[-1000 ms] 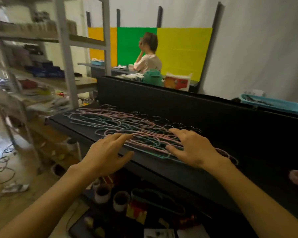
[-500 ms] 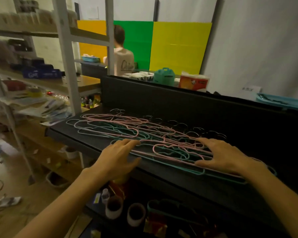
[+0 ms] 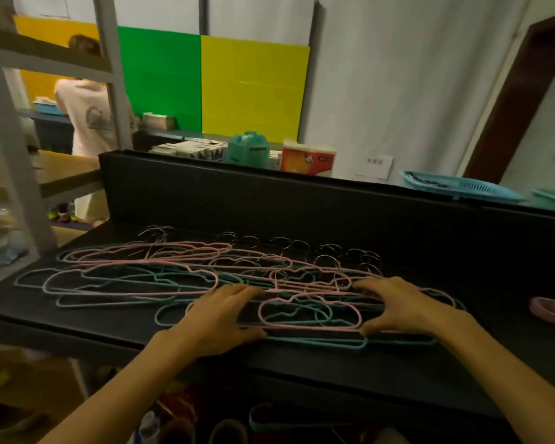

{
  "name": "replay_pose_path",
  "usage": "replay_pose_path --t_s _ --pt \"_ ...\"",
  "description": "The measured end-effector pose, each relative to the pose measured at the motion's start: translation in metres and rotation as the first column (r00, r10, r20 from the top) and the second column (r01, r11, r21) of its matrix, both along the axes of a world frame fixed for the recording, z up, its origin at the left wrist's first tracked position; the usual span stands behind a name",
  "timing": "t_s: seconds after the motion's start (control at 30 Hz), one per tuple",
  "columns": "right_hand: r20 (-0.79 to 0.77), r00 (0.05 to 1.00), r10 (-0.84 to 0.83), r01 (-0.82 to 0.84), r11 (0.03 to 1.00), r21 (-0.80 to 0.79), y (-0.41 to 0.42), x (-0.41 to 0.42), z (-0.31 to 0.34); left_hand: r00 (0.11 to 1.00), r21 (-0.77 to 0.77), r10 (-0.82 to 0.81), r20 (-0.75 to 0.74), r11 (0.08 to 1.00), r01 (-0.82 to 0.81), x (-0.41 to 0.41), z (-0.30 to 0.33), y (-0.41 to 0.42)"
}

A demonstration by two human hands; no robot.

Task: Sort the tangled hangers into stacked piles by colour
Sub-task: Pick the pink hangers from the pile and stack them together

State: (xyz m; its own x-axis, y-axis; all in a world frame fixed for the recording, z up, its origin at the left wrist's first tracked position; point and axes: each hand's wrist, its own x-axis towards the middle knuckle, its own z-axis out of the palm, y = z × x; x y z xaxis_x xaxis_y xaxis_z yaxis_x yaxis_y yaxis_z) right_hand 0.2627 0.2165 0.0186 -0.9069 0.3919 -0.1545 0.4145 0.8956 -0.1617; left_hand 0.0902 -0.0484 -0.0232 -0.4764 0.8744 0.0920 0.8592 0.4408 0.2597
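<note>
Both hands sit on the tangle of pink and teal hangers [image 3: 205, 277] spread along the black counter [image 3: 77, 318]. Left hand [image 3: 220, 315] rests flat, fingers relaxed; right hand [image 3: 394, 309] spreads with thumb under a pink hanger [image 3: 308, 315], gripping nothing yet. Best bet: pin the heap, slide one colour free slowly.

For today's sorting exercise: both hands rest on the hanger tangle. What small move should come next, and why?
Probably lift the near pink hanger free with both hands. It lies on top of the teal ones, framed between the left hand and the right hand, so it looks least snagged.
</note>
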Motion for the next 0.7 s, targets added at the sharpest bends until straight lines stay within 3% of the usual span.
replay_pose_path --t_s 0.3,0.5,0.7 --pt "0.121 0.969 -0.213 0.209 0.977 0.045 -0.036 -0.014 -0.008 0.991 0.032 -0.136 0.008 0.990 0.136 -0.025 -0.004 -0.003" --pt "0.008 0.939 -0.344 0.344 0.938 -0.042 -0.049 -0.010 -0.010 0.975 -0.024 -0.210 0.073 0.977 0.213 -0.039 0.001 0.002" --pt "-0.188 0.905 -0.381 0.389 0.921 0.004 -0.057 0.013 0.001 0.961 0.010 -0.270 0.056 0.963 0.270 -0.045 -0.001 0.008"
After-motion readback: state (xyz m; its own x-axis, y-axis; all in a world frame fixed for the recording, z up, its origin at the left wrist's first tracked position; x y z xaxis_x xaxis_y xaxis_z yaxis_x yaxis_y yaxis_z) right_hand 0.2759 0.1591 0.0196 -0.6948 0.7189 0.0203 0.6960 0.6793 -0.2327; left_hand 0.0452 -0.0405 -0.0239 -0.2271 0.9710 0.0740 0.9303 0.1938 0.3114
